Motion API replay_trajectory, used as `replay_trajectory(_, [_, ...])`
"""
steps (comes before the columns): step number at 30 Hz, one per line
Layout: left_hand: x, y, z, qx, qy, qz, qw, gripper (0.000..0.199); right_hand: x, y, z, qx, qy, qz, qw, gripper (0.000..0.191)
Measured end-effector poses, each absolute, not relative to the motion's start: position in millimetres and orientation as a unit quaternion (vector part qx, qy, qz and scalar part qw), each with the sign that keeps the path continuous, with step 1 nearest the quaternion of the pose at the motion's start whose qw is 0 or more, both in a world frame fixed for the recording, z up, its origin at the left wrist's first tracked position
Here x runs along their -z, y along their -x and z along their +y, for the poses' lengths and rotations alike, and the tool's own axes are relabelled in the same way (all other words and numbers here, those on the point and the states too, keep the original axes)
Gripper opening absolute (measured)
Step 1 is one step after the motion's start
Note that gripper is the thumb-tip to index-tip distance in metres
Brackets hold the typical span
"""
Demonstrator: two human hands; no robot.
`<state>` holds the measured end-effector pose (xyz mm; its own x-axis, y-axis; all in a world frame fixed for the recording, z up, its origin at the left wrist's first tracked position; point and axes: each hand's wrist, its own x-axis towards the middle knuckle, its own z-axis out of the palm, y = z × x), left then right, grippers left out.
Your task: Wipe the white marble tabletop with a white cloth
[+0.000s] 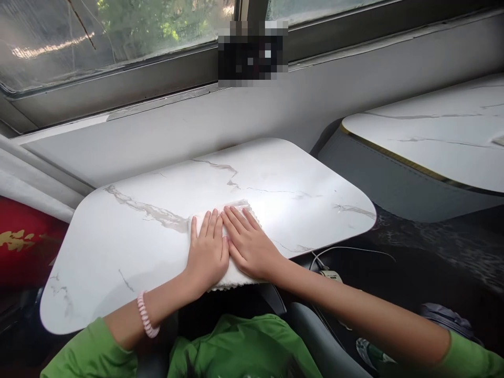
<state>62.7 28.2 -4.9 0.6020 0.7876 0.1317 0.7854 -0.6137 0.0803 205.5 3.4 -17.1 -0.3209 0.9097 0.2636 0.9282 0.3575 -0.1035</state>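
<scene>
A white cloth [236, 278] with a scalloped edge lies folded flat at the near edge of a white marble-patterned table [129, 231]. Flat on its left part rests my left hand [207, 252], fingers stretched forward. My right hand [250, 241] presses on the right part, its fingers also straight and pointing away from me. The two hands touch near the thumbs. Neither one grips the cloth; both lie on top of it. A pink coiled band [146, 315] circles my left wrist.
Behind the table runs a white wall [177, 128] below a window [157, 26]. A second marble-patterned table [441, 126] stands at the right. A white cable [354, 249] and a power strip [331, 275] lie low on the right. Something red [27, 241] is at the left.
</scene>
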Motion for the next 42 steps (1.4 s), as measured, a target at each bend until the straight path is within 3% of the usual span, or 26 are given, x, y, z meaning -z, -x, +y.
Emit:
replay_trajectory(12, [0, -52, 56, -0.058, -0.881, 0.468, 0.045, 0.053, 19, -192, 37, 0.021, 0.561, -0.818, 0.126, 0.058])
replay_trajectory(30, [3, -27, 257, -0.092, -0.853, 0.514, 0.001, 0.045, 24, -158, 248, -0.021, 0.572, -0.802, 0.172, 0.059])
replay_trajectory(42, [8, -25, 244, -0.107, -0.847, 0.52, -0.009, 0.048, 17, -161, 235, -0.025, 0.554, -0.817, 0.156, 0.059])
